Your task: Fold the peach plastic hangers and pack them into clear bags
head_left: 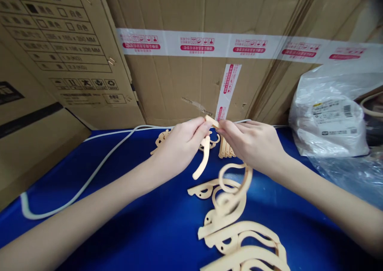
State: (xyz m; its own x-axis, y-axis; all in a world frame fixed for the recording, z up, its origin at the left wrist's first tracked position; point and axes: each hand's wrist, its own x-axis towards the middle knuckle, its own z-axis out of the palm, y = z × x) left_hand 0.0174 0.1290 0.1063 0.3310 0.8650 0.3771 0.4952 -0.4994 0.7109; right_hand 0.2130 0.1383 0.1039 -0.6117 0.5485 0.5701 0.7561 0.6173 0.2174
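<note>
My left hand (187,141) is closed in a pinch on a beige curved piece (206,159), whose rounded lower end hangs beneath the fingers. Opposite it, my right hand (253,143) is closed too, gripping a beige looped piece (221,174) that dangles below the palm and is partly blurred. Between the two sets of fingertips shows a short beige bar (212,121). Whether this bar belongs to the left or the right piece is hidden by the fingers. Below the hands, several similar curved beige pieces (245,227) with loops and small holes lie overlapping in a row.
Behind the hands, more beige parts (162,138) and a bundle of straight beige strips (226,149) lie on the blue surface (125,223). A white cable (98,175) curves at left. Cardboard boxes (179,83) wall the back and left. A clear plastic bag (329,115) stands at right.
</note>
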